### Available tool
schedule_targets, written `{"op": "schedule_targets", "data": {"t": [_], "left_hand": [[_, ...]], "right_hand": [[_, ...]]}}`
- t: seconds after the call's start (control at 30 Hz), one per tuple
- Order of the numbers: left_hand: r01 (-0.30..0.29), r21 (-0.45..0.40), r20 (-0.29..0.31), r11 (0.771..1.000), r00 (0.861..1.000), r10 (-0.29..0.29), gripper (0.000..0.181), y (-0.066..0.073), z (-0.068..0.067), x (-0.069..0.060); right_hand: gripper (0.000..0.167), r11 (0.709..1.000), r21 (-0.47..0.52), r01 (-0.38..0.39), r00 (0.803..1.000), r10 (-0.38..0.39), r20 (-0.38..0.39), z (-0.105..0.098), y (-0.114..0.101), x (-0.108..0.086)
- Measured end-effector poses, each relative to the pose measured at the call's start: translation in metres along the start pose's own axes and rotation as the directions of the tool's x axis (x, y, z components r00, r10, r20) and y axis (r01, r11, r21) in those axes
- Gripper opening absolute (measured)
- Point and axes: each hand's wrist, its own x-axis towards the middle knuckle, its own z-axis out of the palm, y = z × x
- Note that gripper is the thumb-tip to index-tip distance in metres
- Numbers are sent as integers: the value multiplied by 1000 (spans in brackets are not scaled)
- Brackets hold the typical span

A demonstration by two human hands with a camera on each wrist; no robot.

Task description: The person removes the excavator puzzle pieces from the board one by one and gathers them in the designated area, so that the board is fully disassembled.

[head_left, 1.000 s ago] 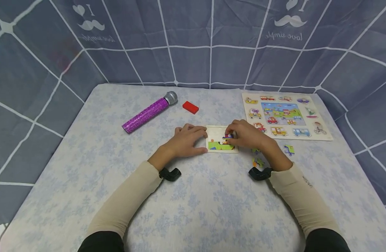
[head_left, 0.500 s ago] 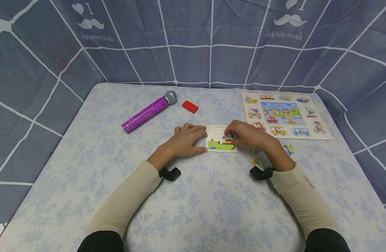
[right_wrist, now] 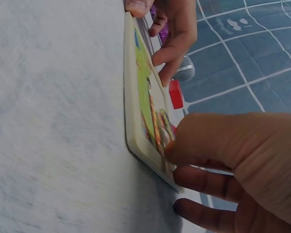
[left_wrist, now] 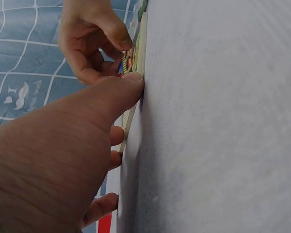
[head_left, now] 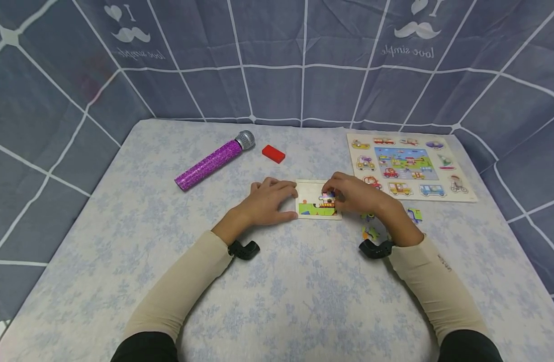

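A small wooden puzzle board (head_left: 309,191) with a pale rim lies flat at the middle of the table; a green strip of picture fills its near part. My left hand (head_left: 270,202) holds the board at its left end, thumb by the near corner and fingers by the far one. Over the board's right side, my right hand (head_left: 351,193) pinches a small colourful puzzle piece (head_left: 327,197) between thumb and fingers. Those fingers partly hide the piece. In the right wrist view the piece (right_wrist: 165,124) sits low over the board, and I cannot tell whether it lies flat.
Several loose puzzle pieces (head_left: 370,233) lie under and beside the right forearm. A larger picture puzzle board (head_left: 453,197) lies at back right. A purple glittery microphone (head_left: 209,164) and a red block (head_left: 273,154) lie toward the back. Grey-blue cloth (head_left: 277,95) hangs behind the table.
The right fingers have shifted slightly on the puzzle piece, and its surface now catches the light. The left hand and the board stay in place.
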Motion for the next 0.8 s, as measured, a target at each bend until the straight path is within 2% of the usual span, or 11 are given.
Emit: {"op": "schedule_targets", "data": {"t": [0.23,0.4,0.6,0.8], "left_hand": [[1,10,6,1000,1000,-1,49,2,1,2],[0,9,11,1000,1000,-1,50,2,0,2],[5,13,4,1000,1000,-5,49,3,-1,2],[10,2,7,1000,1000,-10,49,3,-1,1]], "right_hand": [[36,999,15,29,997,-28,-73,-12,3,-11],[36,999,37,33,986,-27,-167,-31,11,-34],[38,999,36,-5,970,14,-241,-40,32,-90],[41,998,10,-63,958,63,-281,-25,57,-158]]}}
